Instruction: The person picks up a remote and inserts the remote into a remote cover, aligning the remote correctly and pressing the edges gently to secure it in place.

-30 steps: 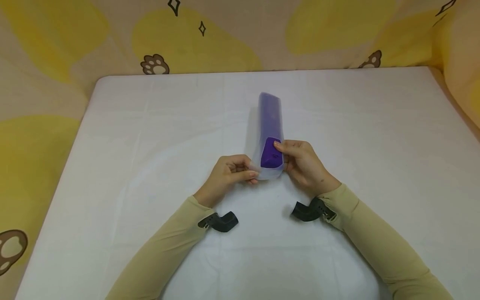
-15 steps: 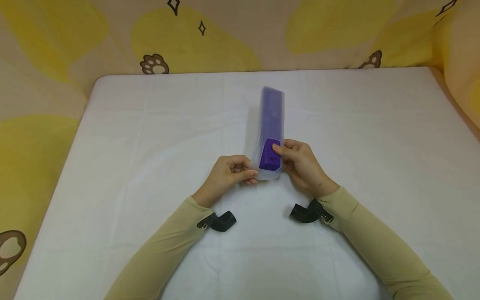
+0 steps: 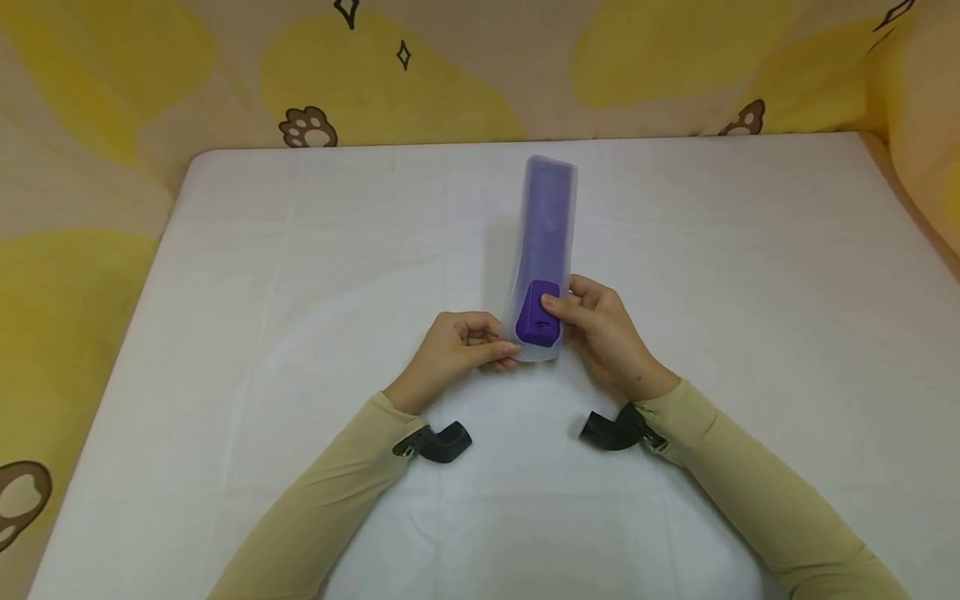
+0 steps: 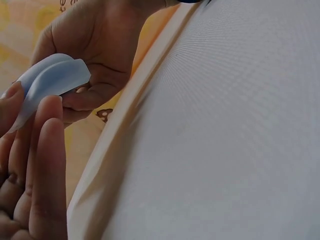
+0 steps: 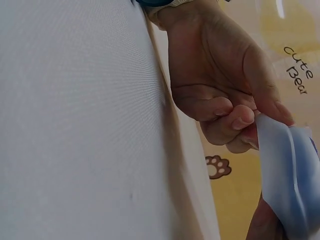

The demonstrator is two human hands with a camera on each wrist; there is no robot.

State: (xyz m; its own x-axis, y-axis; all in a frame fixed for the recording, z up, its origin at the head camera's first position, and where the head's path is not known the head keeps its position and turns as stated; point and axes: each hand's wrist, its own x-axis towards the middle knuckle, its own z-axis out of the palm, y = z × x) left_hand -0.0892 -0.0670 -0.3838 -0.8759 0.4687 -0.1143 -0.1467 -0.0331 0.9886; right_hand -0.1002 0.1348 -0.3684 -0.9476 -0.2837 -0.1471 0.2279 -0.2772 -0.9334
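Observation:
A long, frosted translucent case (image 3: 547,212), lavender along its length, is held above the white table, its far end pointing away. Near its close end lies a dark purple block (image 3: 537,315) with rounded corners; its exact kind cannot be told. My left hand (image 3: 457,346) pinches the near left corner of the case's clear rim between thumb and fingers. From the right, my right hand (image 3: 603,329) grips the case, thumb on the purple block and the other fingers behind. Both wrist views show the pale bluish end of the case (image 4: 60,77) between the hands.
A white-covered table (image 3: 300,250) stretches out around the hands. Behind it hangs a yellow and beige cloth (image 3: 465,75) with paw prints. A black strap-on mount (image 3: 442,442) sits at the left wrist, and another black mount (image 3: 615,429) at the right.
The far end of the case has moved up and a little to the right in the head view, showing more of its length. The purple block has shifted slightly nearer and left. Both hands keep their grip.

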